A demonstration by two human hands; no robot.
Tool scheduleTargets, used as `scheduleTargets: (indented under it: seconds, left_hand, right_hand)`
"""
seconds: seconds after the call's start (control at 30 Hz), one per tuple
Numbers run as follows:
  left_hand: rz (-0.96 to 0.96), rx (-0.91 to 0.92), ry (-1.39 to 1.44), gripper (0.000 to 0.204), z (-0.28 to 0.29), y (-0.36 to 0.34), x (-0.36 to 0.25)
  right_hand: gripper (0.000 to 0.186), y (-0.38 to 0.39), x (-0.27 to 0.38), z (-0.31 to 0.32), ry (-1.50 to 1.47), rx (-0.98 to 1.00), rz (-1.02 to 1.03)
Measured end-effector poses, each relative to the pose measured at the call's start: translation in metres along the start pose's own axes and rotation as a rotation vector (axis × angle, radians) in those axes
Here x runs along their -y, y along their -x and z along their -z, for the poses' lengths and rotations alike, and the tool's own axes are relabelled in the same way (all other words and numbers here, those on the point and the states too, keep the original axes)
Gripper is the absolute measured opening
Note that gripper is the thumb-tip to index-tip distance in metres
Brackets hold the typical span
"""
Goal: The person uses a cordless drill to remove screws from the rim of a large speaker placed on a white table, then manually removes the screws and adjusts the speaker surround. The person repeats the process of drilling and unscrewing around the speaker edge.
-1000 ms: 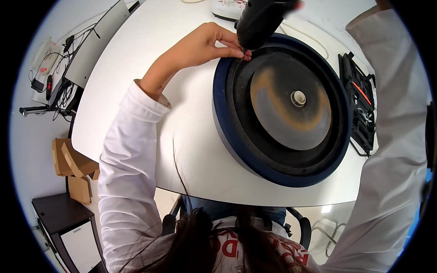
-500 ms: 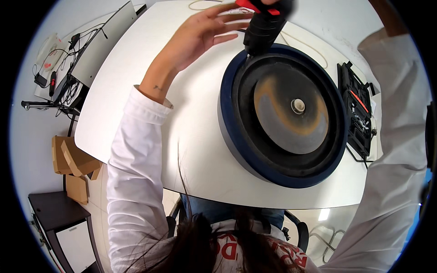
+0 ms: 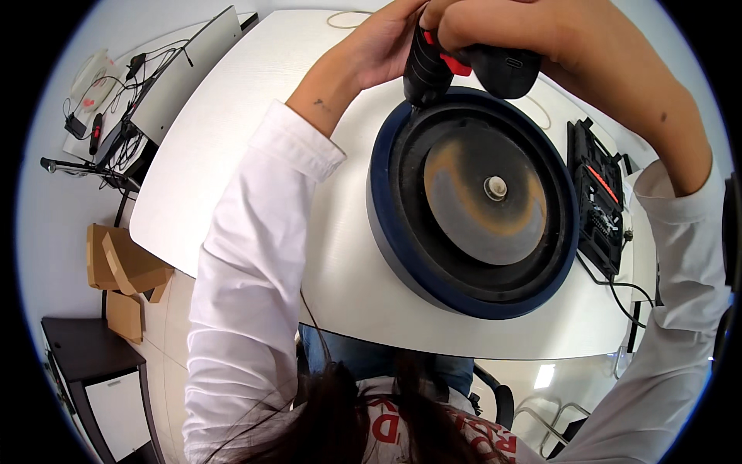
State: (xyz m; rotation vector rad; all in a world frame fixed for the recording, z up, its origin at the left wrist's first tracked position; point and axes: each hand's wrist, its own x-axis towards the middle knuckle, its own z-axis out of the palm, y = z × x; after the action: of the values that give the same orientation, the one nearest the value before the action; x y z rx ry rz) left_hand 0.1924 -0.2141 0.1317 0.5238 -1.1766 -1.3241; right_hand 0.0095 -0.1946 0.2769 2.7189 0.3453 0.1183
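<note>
A black cordless screwdriver [image 3: 427, 71] with red trim stands nearly upright, its tip at the upper left rim of a round dark blue housing [image 3: 379, 193]. My right hand [image 3: 502, 27] is closed around its handle. Against the body of the tool lies my left hand [image 3: 384, 46], its fingers partly hidden behind it. Inside the housing is a black recessed ring, and in its middle sits a grey disc [image 3: 495, 240] with brownish stains. A small pale metal knob [image 3: 495, 188] rises from the disc. The screw or hole under the tip is too small to make out.
The housing rests on a white curved table [image 3: 232, 170]. An open black tool case [image 3: 599, 201] with bits and a red-orange strip lies to its right, with a black cable near it. Cardboard boxes [image 3: 127, 259] and a dark cabinet [image 3: 89, 348] stand on the floor at left.
My right hand has come lower into view with the screwdriver, whose handle has swung towards me. My left hand has moved right from beside the tool to its body.
</note>
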Motion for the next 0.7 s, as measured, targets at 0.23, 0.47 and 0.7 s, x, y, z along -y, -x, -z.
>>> scheduleTargets:
  seconds: [0.23, 0.47, 0.7]
  left_hand:
    - [0.023, 0.138, -0.126, 0.062, 0.006, 0.001, 0.007]
    - [-0.207, -0.064, -0.165, 0.057, -0.027, 0.015, 0.012]
    - [-0.102, -0.036, -0.445, 0.051, -0.034, 0.014, 0.013]
  right_hand:
    - [0.015, 0.018, -0.018, -0.021, -0.352, -0.024, -0.107]
    - [0.037, 0.017, 0.020, -0.003, -0.310, -0.033, -0.427]
    - [0.036, 0.019, 0.002, -0.012, -0.514, 0.351, -0.765]
